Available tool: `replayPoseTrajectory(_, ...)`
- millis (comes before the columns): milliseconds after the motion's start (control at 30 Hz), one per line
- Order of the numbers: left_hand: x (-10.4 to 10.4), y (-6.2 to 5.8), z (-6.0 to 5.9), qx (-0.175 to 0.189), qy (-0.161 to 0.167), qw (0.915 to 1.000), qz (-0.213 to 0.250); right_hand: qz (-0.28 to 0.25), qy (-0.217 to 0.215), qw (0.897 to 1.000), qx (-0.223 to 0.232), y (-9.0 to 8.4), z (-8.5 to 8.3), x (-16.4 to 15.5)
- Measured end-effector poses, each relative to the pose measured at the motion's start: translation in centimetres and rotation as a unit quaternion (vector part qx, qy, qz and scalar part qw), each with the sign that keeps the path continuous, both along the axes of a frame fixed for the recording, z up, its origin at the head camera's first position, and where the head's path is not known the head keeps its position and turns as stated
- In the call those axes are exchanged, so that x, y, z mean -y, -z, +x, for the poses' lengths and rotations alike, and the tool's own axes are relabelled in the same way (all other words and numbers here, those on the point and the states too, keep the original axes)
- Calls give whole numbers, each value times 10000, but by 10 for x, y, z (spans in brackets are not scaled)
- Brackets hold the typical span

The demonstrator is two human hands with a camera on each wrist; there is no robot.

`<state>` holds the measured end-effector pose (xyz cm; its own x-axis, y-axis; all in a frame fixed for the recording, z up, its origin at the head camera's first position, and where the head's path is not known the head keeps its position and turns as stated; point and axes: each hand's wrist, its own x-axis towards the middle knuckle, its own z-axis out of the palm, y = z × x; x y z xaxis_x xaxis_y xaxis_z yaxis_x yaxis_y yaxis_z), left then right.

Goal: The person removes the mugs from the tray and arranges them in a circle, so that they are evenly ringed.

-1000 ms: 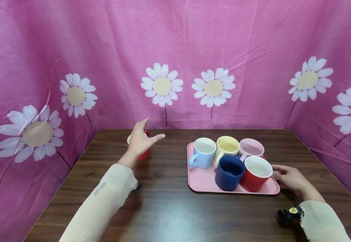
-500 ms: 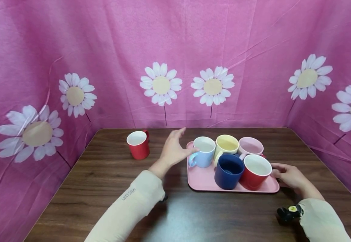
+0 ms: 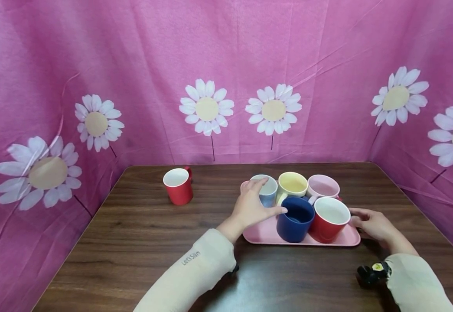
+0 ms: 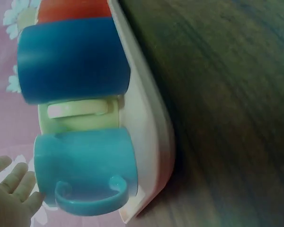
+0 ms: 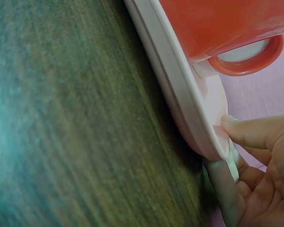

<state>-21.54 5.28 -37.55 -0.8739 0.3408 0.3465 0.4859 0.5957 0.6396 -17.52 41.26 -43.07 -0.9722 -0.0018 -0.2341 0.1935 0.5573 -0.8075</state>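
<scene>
The left hand has moved from the single red ceramic mug on the worktop to the light-blue ceramic mug, fingers spread over it without gripping, leaving 5 mugs on the pink rectangular plastic tray, whose right edge the right hand pinches.

Light-blue mug upright at pink tray's far-left corner, handle facing left

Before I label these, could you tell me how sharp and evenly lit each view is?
Head view: sharp, with soft glare on the table near the front edge. Left wrist view: soft focus and motion-blurred wood grain beside the light blue mug. Right wrist view: the tray fairly crisp, the table blurred.
</scene>
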Motion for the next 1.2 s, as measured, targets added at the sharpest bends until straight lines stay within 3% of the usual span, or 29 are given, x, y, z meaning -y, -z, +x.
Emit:
replayPoseTrajectory(467,-15,4,15,-188,158,9985,-489,89,-28,10000,-14,-1,0,0)
replayPoseTrajectory(800,-31,8,20,67,554,9934,-999,227,-27,9997,57,0,-2,-1)
replayPoseTrajectory(1000,-40,10,17,321,502,9934,-978,194,-61,9998,-56,2,-1,-1)
replayPoseTrajectory(1200,-47,4,15,577,422,9922,-1020,20,-56,9998,-177,2,-1,-1)
